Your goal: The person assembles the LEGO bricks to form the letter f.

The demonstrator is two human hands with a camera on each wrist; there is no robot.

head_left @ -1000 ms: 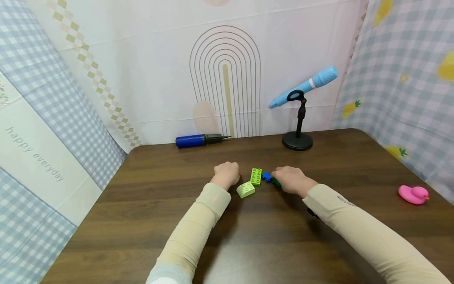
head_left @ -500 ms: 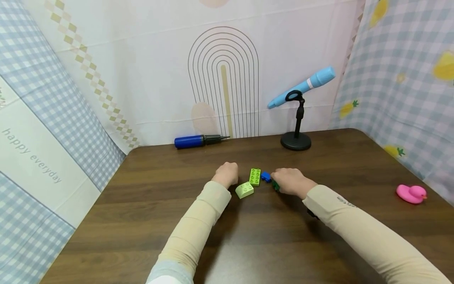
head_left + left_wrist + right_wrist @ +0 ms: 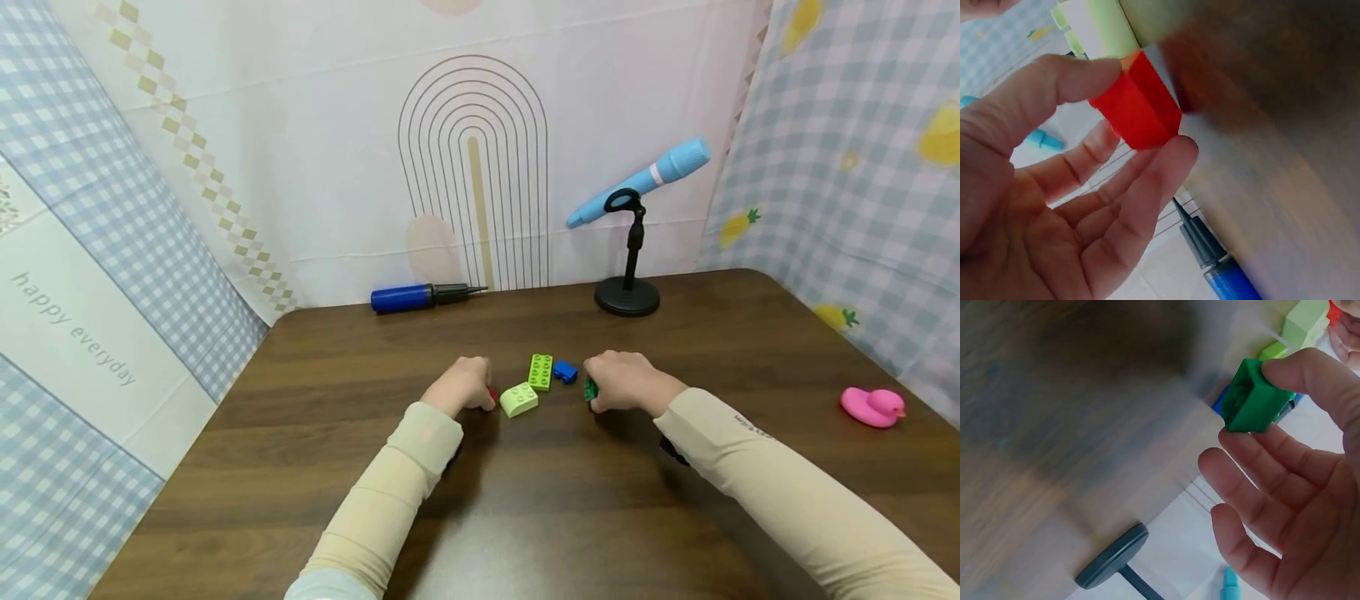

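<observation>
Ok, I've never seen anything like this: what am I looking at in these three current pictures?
There is no machine here, just a person's two bare hands. The wide picture comes from a camera worn on the head, looking forward and down; the two close ones come from cameras worn on the wrists.

The left hand pinches a red block; the right hand pinches a green block.

Between them on the wooden table lie a pale green block, a bright green brick and a small blue block. Farther out are a blue-handled tool, a black stand with a light-blue microphone, and a pink duck.
</observation>
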